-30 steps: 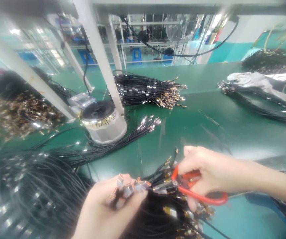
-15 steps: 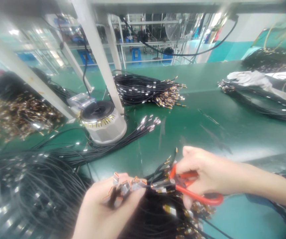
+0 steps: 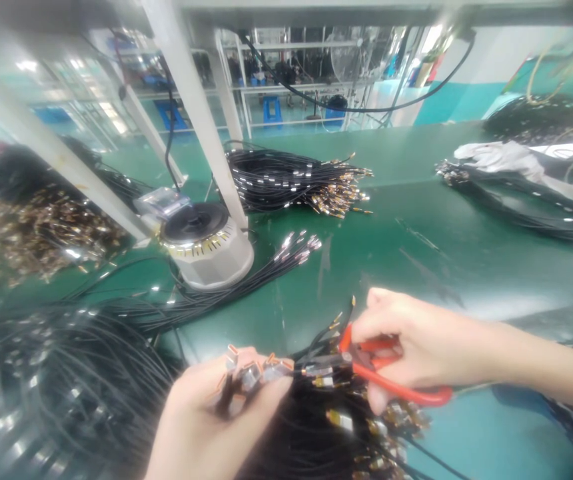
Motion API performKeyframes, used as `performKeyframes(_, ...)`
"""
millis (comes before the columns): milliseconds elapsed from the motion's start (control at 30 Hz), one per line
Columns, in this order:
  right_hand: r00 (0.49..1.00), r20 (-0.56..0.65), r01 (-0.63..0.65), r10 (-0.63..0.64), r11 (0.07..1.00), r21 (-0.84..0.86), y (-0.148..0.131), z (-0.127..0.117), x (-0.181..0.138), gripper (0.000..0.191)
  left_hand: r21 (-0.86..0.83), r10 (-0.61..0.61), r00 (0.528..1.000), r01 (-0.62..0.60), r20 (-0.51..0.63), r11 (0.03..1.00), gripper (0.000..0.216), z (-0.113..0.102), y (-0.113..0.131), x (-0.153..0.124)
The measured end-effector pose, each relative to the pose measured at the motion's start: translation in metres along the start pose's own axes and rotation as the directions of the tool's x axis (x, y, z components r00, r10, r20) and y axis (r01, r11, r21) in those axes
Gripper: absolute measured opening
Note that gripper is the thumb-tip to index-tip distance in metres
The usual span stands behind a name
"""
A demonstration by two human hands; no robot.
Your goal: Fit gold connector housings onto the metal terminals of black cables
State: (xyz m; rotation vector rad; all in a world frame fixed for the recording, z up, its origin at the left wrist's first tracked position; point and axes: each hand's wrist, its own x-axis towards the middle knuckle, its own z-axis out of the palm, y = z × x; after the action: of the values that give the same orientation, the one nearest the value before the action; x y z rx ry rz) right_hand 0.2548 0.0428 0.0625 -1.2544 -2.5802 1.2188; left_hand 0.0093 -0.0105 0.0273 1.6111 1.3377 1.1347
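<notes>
Green matting covers the workbench point(image 3: 416, 253), and black cables lie in heaps all over it. Near the bottom edge, the left hand point(image 3: 211, 427) is closed around a bunch of cable ends, pinching their small metal connectors point(image 3: 251, 373) so they stick up between thumb and fingers. Just beside it, the right hand point(image 3: 406, 347) grips red-handled snips point(image 3: 391, 377), fingers curled about the handles, the nose touching the connectors. Behind them a white round machine point(image 3: 206, 243) stands by a slanted frame post point(image 3: 191, 107). Farther back rests a bundle of gold-tipped cables point(image 3: 296, 183). A white cloth point(image 3: 496, 157) lies far right.
</notes>
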Motion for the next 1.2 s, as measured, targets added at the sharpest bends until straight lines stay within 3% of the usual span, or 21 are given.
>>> performKeyframes(233, 1.000, 0.014, 0.019, -0.018, 0.997, -0.075, 0.000, -0.004, 0.000, 0.039, 0.082, 0.061, 0.998, -0.059, -0.019, 0.995, 0.009, 0.001, -0.004, -0.002)
performKeyframes(500, 0.998, -0.023, 0.049, -0.052, 0.994, -0.102, -0.001, 0.002, 0.001, 0.033, 0.055, -0.078, 0.997, 0.078, 0.005, 0.995, 0.008, -0.002, 0.001, -0.005)
performKeyframes(600, 0.995, -0.101, 0.008, -0.011, 1.000, -0.025, 0.009, 0.000, 0.005, 0.033, 0.008, -0.163, 0.986, 0.163, 0.041, 0.987, 0.007, -0.005, 0.002, -0.001)
performKeyframes(667, 0.970, -0.232, -0.073, 0.068, 0.997, -0.014, 0.023, -0.005, 0.010, 0.035, -0.020, -0.231, 0.973, 0.231, 0.024, 0.973, 0.009, -0.005, 0.002, 0.004)
performKeyframes(733, 0.920, -0.369, -0.208, 0.136, 0.964, -0.164, 0.041, -0.012, 0.015, 0.034, -0.085, -0.300, 0.954, 0.299, 0.002, 0.950, 0.014, -0.006, 0.003, 0.009)
performKeyframes(800, 0.891, -0.424, -0.340, 0.159, 0.853, -0.395, 0.061, -0.018, 0.019, 0.029, -0.195, -0.379, 0.925, 0.377, 0.032, 0.905, 0.030, -0.007, 0.002, 0.011)
performKeyframes(867, 0.900, -0.403, -0.378, 0.169, 0.762, -0.525, 0.076, -0.020, 0.023, 0.014, -0.302, -0.423, 0.903, 0.426, 0.077, 0.853, 0.032, -0.009, 0.000, 0.010)
performKeyframes(933, 0.901, -0.399, -0.389, 0.172, 0.728, -0.564, 0.078, -0.020, 0.028, 0.013, -0.385, -0.434, 0.895, 0.437, 0.099, 0.813, 0.029, -0.011, -0.003, 0.008)
performKeyframes(1000, 0.901, -0.416, -0.351, 0.125, 0.773, -0.529, 0.062, -0.016, 0.032, 0.017, -0.446, -0.429, 0.899, 0.422, 0.093, 0.789, 0.028, -0.013, -0.004, 0.008)
performKeyframes(1067, 0.916, -0.401, -0.172, 0.014, 0.916, -0.361, 0.031, -0.010, 0.036, 0.020, -0.503, -0.420, 0.904, 0.397, 0.073, 0.768, 0.026, -0.015, 0.001, 0.013)
performKeyframes(1133, 0.965, -0.245, 0.069, -0.088, 0.994, -0.086, -0.004, -0.001, 0.038, 0.021, -0.562, -0.422, 0.906, 0.366, 0.032, 0.742, 0.024, -0.018, 0.009, 0.023)
performKeyframes(1200, 0.974, -0.067, 0.218, -0.215, 0.975, 0.039, -0.030, 0.011, 0.038, 0.026, -0.601, -0.434, 0.901, 0.343, -0.008, 0.722, 0.021, -0.025, 0.009, 0.027)
